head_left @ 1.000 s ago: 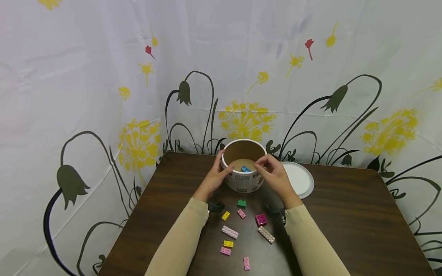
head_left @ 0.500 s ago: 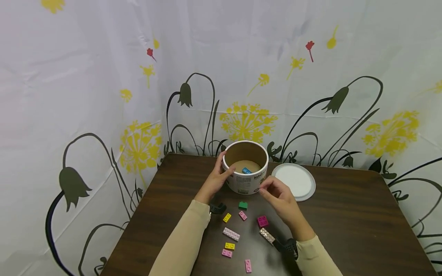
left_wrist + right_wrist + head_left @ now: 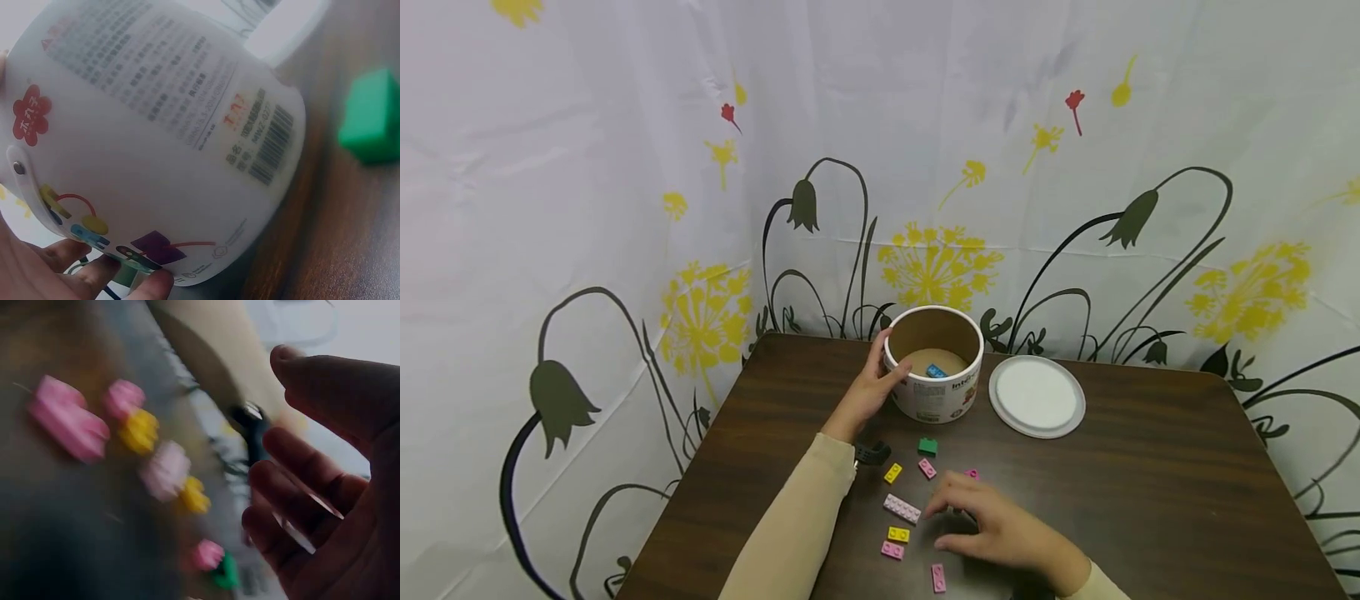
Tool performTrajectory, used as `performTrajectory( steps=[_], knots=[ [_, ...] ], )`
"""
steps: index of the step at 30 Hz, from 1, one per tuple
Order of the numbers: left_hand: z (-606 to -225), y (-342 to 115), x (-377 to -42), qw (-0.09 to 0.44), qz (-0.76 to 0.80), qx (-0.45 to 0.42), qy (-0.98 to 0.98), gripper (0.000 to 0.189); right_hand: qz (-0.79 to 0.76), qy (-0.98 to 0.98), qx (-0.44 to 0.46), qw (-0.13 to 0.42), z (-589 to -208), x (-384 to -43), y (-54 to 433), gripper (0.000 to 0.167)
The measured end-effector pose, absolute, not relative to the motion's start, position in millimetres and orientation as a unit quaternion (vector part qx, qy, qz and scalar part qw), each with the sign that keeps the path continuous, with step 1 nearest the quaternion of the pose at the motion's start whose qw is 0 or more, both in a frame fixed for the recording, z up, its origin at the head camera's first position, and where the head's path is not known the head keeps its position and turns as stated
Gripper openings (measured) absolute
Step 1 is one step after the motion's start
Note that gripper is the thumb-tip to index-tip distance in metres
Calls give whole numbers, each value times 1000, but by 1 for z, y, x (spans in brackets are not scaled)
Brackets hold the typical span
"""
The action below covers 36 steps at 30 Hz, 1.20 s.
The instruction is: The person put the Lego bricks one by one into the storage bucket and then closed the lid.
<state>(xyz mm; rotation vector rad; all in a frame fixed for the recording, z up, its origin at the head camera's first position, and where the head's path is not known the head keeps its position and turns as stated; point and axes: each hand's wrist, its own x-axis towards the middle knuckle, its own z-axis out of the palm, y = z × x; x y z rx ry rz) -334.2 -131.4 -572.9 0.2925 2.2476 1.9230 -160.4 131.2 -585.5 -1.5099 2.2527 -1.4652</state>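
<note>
My left hand (image 3: 863, 390) grips the near left side of a white printed bucket (image 3: 932, 402), thumb over the rim. In the left wrist view its fingers bend against the bucket's wall. A blue toy brick (image 3: 936, 372) lies on the bucket's floor. Over the table my right hand (image 3: 988, 523) is spread with thumb and fingers apart and nothing between them. Just left of its fingertips lies a long pale pink brick (image 3: 902, 509). A magenta brick (image 3: 972, 474) shows only partly behind the right hand.
Loose bricks lie on the dark wooden table (image 3: 1150, 467): a green brick (image 3: 927, 447), two yellow ones and several pink ones. To the bucket's right lies a round white lid (image 3: 1037, 397). A flower-printed curtain (image 3: 1060, 208) hangs behind the table.
My right hand has come away from the bucket rim and moved down toward the bricks nearer me, now covering some of them. The left hand stays on the bucket.
</note>
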Motion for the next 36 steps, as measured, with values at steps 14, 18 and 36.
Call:
performTrajectory(
  steps=[14,18,36],
  knots=[
    [-571,-132,-336,80,642,98,756,83,-379,769,-496,135,-610,-138,130,41],
    [-572,-132,-336,86,637,98,760,82,-408,758,-463,212,-619,-139,134,35],
    [-574,-130,-335,88,657,102,742,82,-439,756,-453,173,-636,-145,131,27]
  ],
)
